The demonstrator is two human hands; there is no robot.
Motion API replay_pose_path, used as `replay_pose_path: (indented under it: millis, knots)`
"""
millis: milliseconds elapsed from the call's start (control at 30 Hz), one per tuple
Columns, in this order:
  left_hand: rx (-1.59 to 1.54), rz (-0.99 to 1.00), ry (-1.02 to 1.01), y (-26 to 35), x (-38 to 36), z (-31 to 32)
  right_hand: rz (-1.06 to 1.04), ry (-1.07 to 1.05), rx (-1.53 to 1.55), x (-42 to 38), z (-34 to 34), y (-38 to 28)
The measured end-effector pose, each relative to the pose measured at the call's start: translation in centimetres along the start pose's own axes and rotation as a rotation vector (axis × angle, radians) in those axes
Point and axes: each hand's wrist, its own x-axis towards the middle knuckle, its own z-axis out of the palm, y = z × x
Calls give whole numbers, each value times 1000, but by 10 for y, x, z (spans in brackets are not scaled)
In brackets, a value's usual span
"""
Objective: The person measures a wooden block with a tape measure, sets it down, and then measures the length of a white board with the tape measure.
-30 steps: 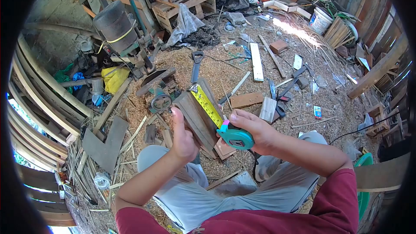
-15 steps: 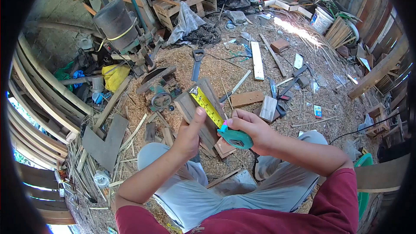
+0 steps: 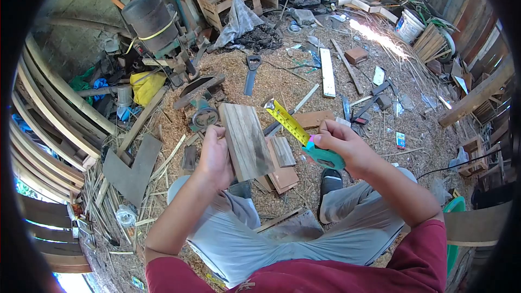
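My left hand (image 3: 214,157) is closed on the left edge of a thick wooden block (image 3: 245,141), its broad grained face turned up toward me. In my right hand (image 3: 344,147) is a teal tape measure (image 3: 322,156), gripped by its case. Its yellow blade (image 3: 286,120) sticks out a short way up and to the left, the end hook apart from the block. Below the block, flat pieces of wood (image 3: 283,152) lie on the ground between my feet.
Sawdust and scraps cover the ground. A handsaw (image 3: 252,75) lies ahead, near a green machine (image 3: 203,115) at left. A white-faced board (image 3: 327,73), a brown block (image 3: 356,55) and a white bucket (image 3: 409,26) are farther off. Slatted wood (image 3: 59,103) stands along the left.
The tape blade has come off the block's face. My right hand has moved right with the tape measure, while my left hand has shifted left and turned the block's face upward.
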Motion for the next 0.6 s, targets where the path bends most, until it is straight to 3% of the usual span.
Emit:
replay_pose_path:
  millis: [200, 600]
  knots:
    - [104, -116, -67, 0, -10, 1, 117, -18, -89, -3, -1, 7]
    - [161, -103, -84, -1, -22, 10, 155, -59, -117, 4, 0, 22]
